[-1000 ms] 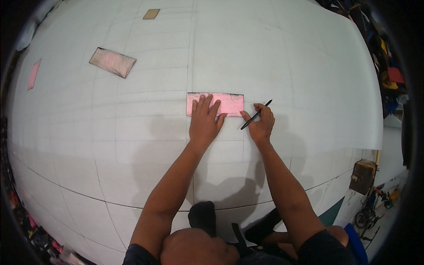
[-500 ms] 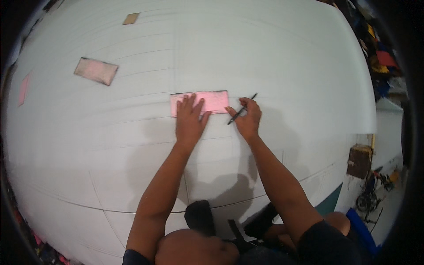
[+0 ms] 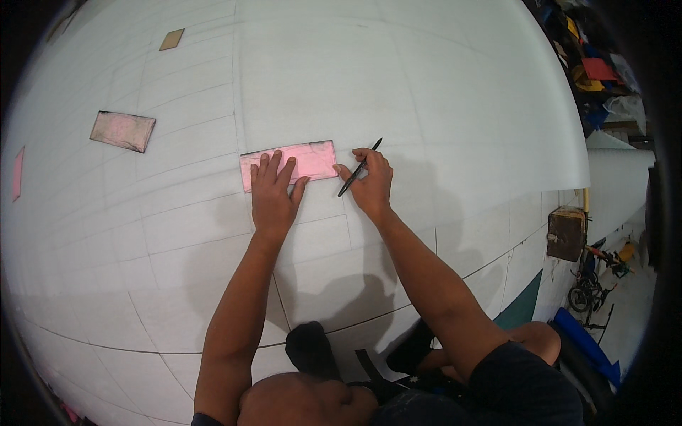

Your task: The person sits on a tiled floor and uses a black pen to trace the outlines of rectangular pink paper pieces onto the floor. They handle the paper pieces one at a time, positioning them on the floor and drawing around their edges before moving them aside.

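Note:
A pink rectangular template [image 3: 316, 160] with dark, smudged edges lies flat on a large white sheet [image 3: 320, 78] marked with thin pencil-like lines. My left hand [image 3: 273, 202] presses on its left half, palm down, fingers spread. At the template's right end is my right hand [image 3: 373, 186], closed around a slim black pen [image 3: 346, 189]. The pen slants from lower left to upper right. My right thumb reaches to the template's right edge, and whether it touches is hard to tell.
On the sheet lie another pinkish template [image 3: 123, 130], a small tan piece [image 3: 172, 39] and a narrow pink strip [image 3: 18, 172]. A brown box [image 3: 566, 233] stands at the right, near a small bicycle [image 3: 582, 295]. Colourful clutter [image 3: 600, 69] lines the far right.
The whole view has shifted, so the hands and template appear farther left. The left hand stays on the template and the pen stays in the right hand.

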Motion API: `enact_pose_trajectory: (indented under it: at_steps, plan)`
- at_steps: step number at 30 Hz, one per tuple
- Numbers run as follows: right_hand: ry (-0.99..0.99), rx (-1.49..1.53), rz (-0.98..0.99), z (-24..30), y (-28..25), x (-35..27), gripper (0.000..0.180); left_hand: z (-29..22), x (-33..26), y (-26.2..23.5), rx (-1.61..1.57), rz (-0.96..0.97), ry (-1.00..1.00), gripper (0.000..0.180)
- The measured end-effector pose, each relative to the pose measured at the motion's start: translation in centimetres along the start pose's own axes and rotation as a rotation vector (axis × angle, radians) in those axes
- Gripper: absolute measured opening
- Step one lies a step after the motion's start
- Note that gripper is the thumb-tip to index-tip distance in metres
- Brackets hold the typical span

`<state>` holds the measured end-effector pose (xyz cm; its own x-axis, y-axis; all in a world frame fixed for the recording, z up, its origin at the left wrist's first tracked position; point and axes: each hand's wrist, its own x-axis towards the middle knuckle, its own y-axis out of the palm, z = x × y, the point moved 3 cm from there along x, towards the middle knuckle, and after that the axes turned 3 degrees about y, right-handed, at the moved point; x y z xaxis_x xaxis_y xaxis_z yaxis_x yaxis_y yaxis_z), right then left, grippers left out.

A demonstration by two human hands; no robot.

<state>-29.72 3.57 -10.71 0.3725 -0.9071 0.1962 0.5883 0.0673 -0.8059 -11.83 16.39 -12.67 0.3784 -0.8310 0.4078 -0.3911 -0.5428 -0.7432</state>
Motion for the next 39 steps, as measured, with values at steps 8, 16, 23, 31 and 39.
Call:
enact_pose_trajectory:
  at_steps: [8, 16, 23, 31, 39]
  plan:
    - [0.011, 0.025, 0.059, 1.4, 0.2, 0.3, 0.041, 0.8, -0.3, -0.4, 0.01, 0.007, -0.035, 0.048]
    - [-0.054, 0.405, 0.226, 8.8, 1.3, 3.3, 0.036, 0.6, -0.2, -0.4, -0.042, 0.043, -0.075, 0.049]
    - [0.073, 0.526, 0.595, 14.4, 6.9, 5.1, 0.037, 0.0, 0.2, -0.3, -0.086, 0.075, -0.079, 0.054]
    - [0.069, 0.431, 0.68, 14.7, 7.9, 4.9, 0.036, 0.1, 0.2, -0.5, -0.074, 0.067, -0.051, 0.057]
    - [-0.243, 0.341, 0.471, 14.0, 7.3, 5.2, 0.03, -0.1, 0.5, -0.4, -0.076, 0.056, -0.081, 0.055]
